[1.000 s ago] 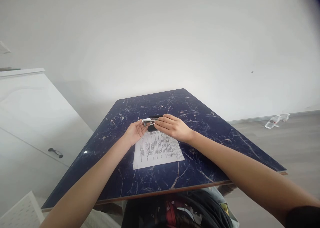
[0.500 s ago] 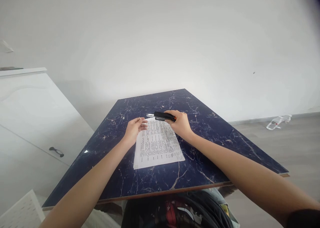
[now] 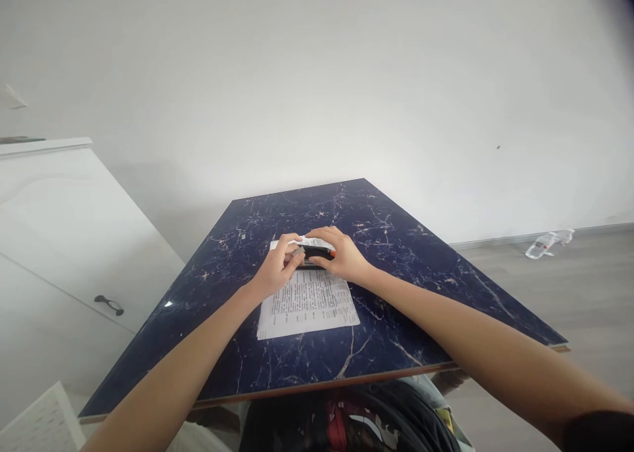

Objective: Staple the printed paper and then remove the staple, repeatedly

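A black stapler [image 3: 317,252] with an orange patch at its right end lies across the upper part of the printed sheets [image 3: 310,306]. My right hand [image 3: 341,254] is closed around the stapler's right end, thumb on the near side and fingers along the far side. At the opposite end, my left hand [image 3: 280,265] pinches the stapler's grey metal tip between thumb and fingers. The fingers hide part of that tip, so I cannot tell whether the metal piece is fully in. Whether the stapler rests on the paper or hovers just over it is unclear.
The dark blue marbled table [image 3: 396,306] runs to the pale wall. A white cabinet [image 3: 74,240] with a black handle [image 3: 109,304] stands at the left. A clear plastic bottle [image 3: 541,246] lies on the floor at the right. A tiny pale piece [image 3: 243,236] sits on the table.
The stapler has come nearer to me, over the sheets. My left hand has moved right and taken hold of its metal end, which stuck out to the left before.
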`<action>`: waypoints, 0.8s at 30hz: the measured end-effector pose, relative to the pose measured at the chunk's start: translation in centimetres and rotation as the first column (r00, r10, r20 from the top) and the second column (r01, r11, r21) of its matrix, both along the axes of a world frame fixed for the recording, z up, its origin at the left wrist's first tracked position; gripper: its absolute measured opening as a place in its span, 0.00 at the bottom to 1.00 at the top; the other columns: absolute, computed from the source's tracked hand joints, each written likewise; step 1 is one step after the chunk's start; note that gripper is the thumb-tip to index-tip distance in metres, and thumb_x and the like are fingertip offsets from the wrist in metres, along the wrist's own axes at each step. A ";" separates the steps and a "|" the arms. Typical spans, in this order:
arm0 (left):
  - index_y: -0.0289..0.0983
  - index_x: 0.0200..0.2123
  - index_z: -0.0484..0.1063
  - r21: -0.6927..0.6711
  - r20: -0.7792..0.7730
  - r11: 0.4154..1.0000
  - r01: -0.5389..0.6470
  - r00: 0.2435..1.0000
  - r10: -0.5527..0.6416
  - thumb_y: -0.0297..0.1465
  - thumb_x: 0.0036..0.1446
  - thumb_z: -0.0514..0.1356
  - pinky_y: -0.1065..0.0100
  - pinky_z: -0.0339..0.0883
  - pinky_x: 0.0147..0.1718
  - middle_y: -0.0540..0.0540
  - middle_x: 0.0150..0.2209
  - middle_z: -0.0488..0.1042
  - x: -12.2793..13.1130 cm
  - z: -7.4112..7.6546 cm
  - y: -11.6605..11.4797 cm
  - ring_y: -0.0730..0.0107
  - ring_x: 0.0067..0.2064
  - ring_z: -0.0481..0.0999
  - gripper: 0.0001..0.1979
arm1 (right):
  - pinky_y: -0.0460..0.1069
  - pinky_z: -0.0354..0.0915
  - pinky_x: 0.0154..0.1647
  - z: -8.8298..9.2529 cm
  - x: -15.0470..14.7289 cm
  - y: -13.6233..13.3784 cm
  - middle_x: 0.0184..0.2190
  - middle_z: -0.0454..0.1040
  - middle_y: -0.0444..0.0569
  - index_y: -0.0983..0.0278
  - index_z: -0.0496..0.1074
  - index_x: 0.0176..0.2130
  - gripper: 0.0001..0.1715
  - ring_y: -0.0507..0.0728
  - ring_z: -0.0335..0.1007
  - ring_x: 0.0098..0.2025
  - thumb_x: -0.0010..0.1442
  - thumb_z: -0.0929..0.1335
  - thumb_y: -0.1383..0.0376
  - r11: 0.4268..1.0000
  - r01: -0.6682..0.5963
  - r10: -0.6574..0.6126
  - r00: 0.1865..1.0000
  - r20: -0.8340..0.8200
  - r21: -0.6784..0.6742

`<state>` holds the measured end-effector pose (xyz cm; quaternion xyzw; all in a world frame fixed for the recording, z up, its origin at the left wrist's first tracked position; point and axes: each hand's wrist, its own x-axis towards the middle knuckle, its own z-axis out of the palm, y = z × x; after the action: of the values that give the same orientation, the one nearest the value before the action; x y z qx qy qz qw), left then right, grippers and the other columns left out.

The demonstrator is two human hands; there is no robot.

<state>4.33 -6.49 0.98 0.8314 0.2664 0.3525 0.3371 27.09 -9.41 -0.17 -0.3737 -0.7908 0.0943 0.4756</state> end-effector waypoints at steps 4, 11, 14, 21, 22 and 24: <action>0.42 0.53 0.56 0.053 -0.089 0.994 0.099 0.992 -0.094 0.41 0.71 0.56 0.74 0.61 0.22 0.51 0.34 0.75 -0.4 -0.7 0.6 0.79 0.20 0.66 0.15 | 0.61 0.70 0.53 0.7 0.0 -0.7 0.49 0.78 0.53 0.59 0.74 0.55 0.17 0.62 0.72 0.49 0.67 0.70 0.64 0.979 -0.136 0.133 0.991 0.027 0.154; 0.42 0.50 0.52 0.042 -0.138 0.990 0.135 0.982 -0.129 0.41 0.72 0.54 0.74 0.64 0.23 0.52 0.34 0.72 -0.4 -0.9 0.7 0.79 0.21 0.68 0.14 | 0.59 0.71 0.48 0.8 0.1 -0.7 0.42 0.81 0.50 0.58 0.78 0.49 0.11 0.60 0.74 0.43 0.66 0.72 0.65 0.971 -0.181 0.185 0.983 -0.013 0.159; 0.42 0.48 0.52 0.054 -0.153 0.989 0.134 0.980 -0.125 0.40 0.72 0.54 0.74 0.63 0.22 0.56 0.30 0.67 -0.5 -1.0 0.7 0.78 0.21 0.68 0.13 | 0.59 0.71 0.48 1.0 0.0 -0.8 0.41 0.81 0.50 0.58 0.79 0.47 0.09 0.59 0.75 0.43 0.66 0.73 0.64 0.963 -0.230 0.235 0.972 -0.020 0.144; 0.42 0.48 0.53 0.070 -0.196 0.989 0.131 0.974 -0.116 0.40 0.73 0.54 0.73 0.63 0.23 0.59 0.25 0.64 -0.5 -0.4 0.4 0.76 0.21 0.70 0.12 | 0.58 0.72 0.49 1.1 -0.1 -1.0 0.40 0.83 0.49 0.58 0.80 0.44 0.07 0.59 0.77 0.43 0.66 0.72 0.65 0.964 -0.235 0.244 0.968 -0.061 0.129; 0.42 0.48 0.53 0.074 -0.207 0.989 0.130 0.972 -0.112 0.40 0.73 0.54 0.73 0.63 0.23 0.59 0.25 0.64 -0.5 -0.3 0.3 0.75 0.21 0.70 0.12 | 0.58 0.72 0.48 1.1 -0.1 -1.0 0.40 0.83 0.49 0.58 0.80 0.44 0.07 0.58 0.77 0.42 0.65 0.72 0.66 0.965 -0.229 0.238 0.969 -0.063 0.127; 0.42 0.48 0.53 0.085 -0.233 0.989 0.122 0.967 -0.100 0.40 0.73 0.53 0.72 0.64 0.24 0.59 0.24 0.65 -0.5 -0.2 0.3 0.74 0.21 0.70 0.11 | 0.57 0.71 0.46 1.1 -0.1 -1.0 0.39 0.82 0.49 0.58 0.80 0.44 0.07 0.57 0.75 0.39 0.65 0.72 0.66 0.968 -0.219 0.228 0.972 -0.064 0.121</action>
<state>3.86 -6.24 0.77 0.8955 0.2387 0.2478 0.2821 27.02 -10.41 0.94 -0.2506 -0.8129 0.1168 0.5126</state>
